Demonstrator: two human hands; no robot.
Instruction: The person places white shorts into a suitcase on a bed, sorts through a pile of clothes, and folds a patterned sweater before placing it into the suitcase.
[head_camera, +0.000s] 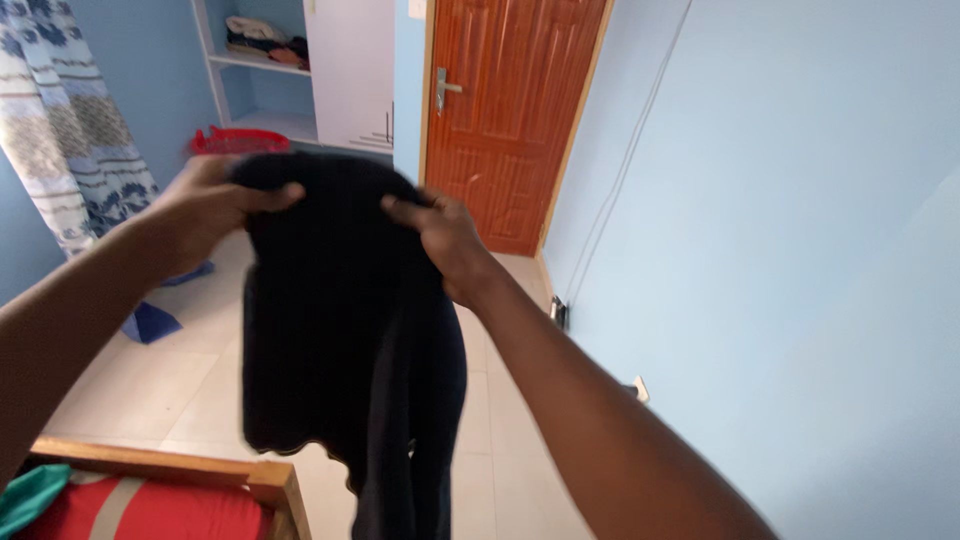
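Holding a black knitted cloth garment (340, 330) up before me, my left hand (205, 212) and right hand (445, 240) pinching its top edge, fingers closed on fabric, it hangs above the pale tiled floor (150, 380), wooden bed corner (270, 480) below.

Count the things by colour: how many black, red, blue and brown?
Black: 1, garment
Red: 2, basket, bedding
Blue: 1, cloth
Brown: 1, door
Total: 5
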